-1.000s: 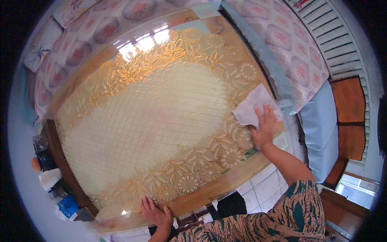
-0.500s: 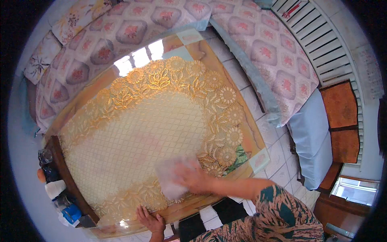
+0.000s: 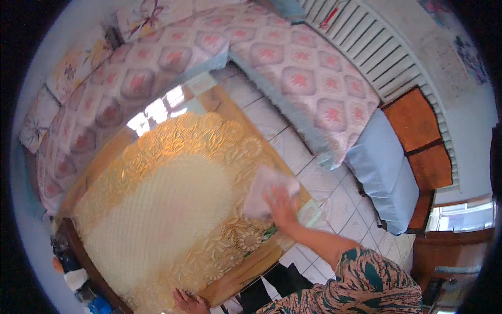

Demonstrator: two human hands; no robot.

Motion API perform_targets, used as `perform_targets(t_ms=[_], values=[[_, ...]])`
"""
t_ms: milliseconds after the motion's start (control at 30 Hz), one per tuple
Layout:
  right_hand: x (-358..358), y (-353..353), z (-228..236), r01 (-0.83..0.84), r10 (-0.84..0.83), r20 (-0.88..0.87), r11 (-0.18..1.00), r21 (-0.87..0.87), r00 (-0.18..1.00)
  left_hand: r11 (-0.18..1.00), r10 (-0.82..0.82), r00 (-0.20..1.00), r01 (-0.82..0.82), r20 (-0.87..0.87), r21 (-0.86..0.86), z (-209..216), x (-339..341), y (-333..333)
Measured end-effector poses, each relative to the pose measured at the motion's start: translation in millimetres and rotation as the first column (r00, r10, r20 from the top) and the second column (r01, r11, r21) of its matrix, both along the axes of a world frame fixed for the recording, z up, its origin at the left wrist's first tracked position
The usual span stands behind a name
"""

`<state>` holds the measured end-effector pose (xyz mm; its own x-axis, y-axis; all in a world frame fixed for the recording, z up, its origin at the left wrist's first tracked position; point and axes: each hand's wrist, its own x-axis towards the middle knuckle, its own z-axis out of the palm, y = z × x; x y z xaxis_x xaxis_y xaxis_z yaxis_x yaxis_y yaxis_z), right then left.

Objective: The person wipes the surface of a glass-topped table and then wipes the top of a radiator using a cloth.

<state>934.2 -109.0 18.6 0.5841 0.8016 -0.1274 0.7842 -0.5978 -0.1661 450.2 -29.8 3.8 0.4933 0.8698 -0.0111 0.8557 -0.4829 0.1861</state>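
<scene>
One head view only. The white cloth (image 3: 266,191), crumpled, soft and slightly blurred, lies right of frame centre on the surface (image 3: 246,272), over the gold lace-patterned cover (image 3: 157,209) near its right edge. The right hand (image 3: 282,206) presses flat on the cloth, fingers spread, grip open upon it. The left hand (image 3: 188,302), at the lower edge, rests on the surface's near rim, fingers extended. A patterned sofa (image 3: 293,68) runs along the top.
</scene>
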Motion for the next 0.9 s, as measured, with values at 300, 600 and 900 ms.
perform_targets(t_ms=[300, 600, 900], values=[[-104, -131, 12, -0.101, 0.087, -0.630, 0.995, 0.014, 0.771, 0.906, 0.075, 0.964, -0.173, -0.256, -0.386, 19, 25, 36], [-21, -235, 68, 0.512, -0.071, -0.980, 0.844, -0.160, -0.188, 0.265, 0.347, 0.938, -0.102, -0.004, -0.959, -10, 56, 61], [78, -450, 124, 0.908, -0.356, -0.922, 0.316, -0.274, -0.155, 0.180, 0.379, 0.920, -0.175, -0.096, -0.968, 11, 85, -57]])
